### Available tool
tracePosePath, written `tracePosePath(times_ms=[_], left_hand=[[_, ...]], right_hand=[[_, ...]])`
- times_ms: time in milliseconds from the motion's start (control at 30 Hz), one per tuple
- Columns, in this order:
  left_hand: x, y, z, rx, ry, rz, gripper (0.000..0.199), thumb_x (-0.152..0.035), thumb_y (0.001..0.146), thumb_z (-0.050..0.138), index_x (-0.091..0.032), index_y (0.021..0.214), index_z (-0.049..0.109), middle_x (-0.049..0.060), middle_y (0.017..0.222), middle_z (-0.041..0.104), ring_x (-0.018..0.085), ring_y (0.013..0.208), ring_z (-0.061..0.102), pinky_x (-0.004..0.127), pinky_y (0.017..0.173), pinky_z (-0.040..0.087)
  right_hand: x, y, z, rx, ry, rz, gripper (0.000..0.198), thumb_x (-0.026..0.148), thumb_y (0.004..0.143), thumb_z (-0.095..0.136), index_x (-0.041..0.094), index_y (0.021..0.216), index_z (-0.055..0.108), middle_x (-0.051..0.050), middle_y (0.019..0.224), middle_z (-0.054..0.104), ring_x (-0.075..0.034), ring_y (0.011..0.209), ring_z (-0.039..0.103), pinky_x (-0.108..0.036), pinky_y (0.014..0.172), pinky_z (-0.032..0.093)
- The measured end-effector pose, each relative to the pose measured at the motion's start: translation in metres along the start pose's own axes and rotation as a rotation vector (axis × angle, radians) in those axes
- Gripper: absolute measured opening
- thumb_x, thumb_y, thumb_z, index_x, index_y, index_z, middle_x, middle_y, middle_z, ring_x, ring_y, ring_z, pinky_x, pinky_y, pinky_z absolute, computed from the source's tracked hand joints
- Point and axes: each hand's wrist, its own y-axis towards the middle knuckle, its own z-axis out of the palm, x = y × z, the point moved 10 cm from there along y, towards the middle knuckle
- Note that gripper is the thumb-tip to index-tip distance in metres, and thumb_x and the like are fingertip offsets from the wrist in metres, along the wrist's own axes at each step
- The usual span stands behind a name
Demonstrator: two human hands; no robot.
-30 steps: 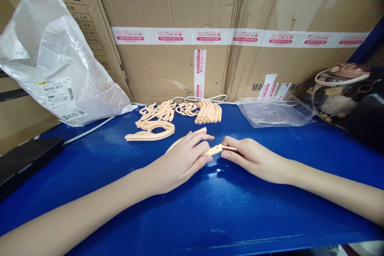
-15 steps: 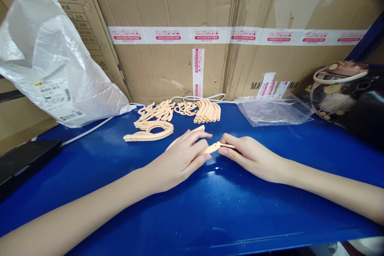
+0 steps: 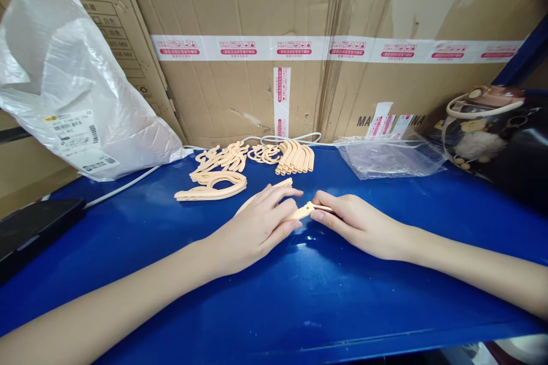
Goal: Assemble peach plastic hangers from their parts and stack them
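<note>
My left hand (image 3: 261,228) is closed around a cream plastic hanger arm (image 3: 305,211), its fingers hiding the middle of it. A curved cream length also shows beyond the knuckles. With thumb and index finger, my right hand (image 3: 363,225) pinches a thin cream piece, perhaps a hanger hook (image 3: 322,207), which meets the small holed end of the hanger arm. Most of that thin piece is hidden in my palm. Behind my left hand lie more stacked cream hangers (image 3: 209,193), loose hooks (image 3: 263,154) and a bundle of curved arms (image 3: 296,158).
A white plastic mailing bag (image 3: 81,91) leans at the left, above a black phone-like device (image 3: 38,234). Cardboard boxes (image 3: 240,97) wall the back of the blue table (image 3: 299,302). A clear plastic bag (image 3: 389,159), a white cable (image 3: 124,185) and a dark bag with charms (image 3: 479,137) lie around.
Both hands keep the same grip and hardly move. The thin piece in my right hand tilts very slightly against the hanger arm; the whole view shifts a little.
</note>
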Motion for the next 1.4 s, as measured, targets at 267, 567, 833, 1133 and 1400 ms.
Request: tracePosePath(times_ms=[267,567,833,1133,1400], left_hand=[[-0.002,-0.001,0.002,0.012,0.025,0.015,0.032,-0.034,0.101,0.030,-0.022,0.121,0.052,0.005,0.141,0.046,0.021,0.137,0.034,0.046,0.119,0.018],[-0.004,-0.002,0.005,0.036,0.051,0.038,0.033,-0.034,0.102,0.029,-0.020,0.116,0.055,0.005,0.140,0.046,0.019,0.139,0.030,0.045,0.120,0.016],[-0.003,-0.003,0.006,0.049,0.065,0.025,0.032,-0.033,0.102,0.028,-0.020,0.114,0.054,0.006,0.143,0.043,0.018,0.140,0.029,0.044,0.120,0.016],[-0.005,-0.002,0.005,0.029,0.058,0.053,0.028,-0.031,0.102,0.030,-0.020,0.103,0.056,0.006,0.140,0.046,0.021,0.140,0.030,0.047,0.119,0.019],[-0.006,-0.002,0.004,0.018,0.067,0.063,0.026,-0.031,0.101,0.031,-0.021,0.104,0.055,0.007,0.141,0.045,0.021,0.139,0.030,0.047,0.118,0.020]], right_hand=[[0.005,-0.003,0.002,-0.026,-0.348,-0.081,0.029,0.036,0.101,0.025,0.020,0.084,0.043,0.001,0.061,0.055,-0.014,0.047,0.048,-0.025,0.047,0.023],[0.016,-0.005,0.002,-0.104,-0.604,-0.221,0.035,0.034,0.102,0.018,0.019,0.084,0.044,0.000,0.062,0.058,-0.013,0.044,0.049,-0.025,0.045,0.020],[0.022,-0.007,0.001,-0.156,-0.711,-0.280,0.035,0.031,0.103,0.021,0.018,0.082,0.046,-0.001,0.065,0.059,-0.012,0.047,0.051,-0.027,0.046,0.022],[0.028,-0.009,0.002,-0.182,-0.839,-0.349,0.033,0.027,0.101,0.027,0.017,0.081,0.051,-0.001,0.066,0.058,-0.013,0.051,0.052,-0.029,0.049,0.024],[0.022,-0.007,0.003,-0.126,-0.700,-0.279,0.030,0.027,0.100,0.027,0.018,0.082,0.049,0.001,0.066,0.058,-0.011,0.050,0.051,-0.027,0.048,0.025]])
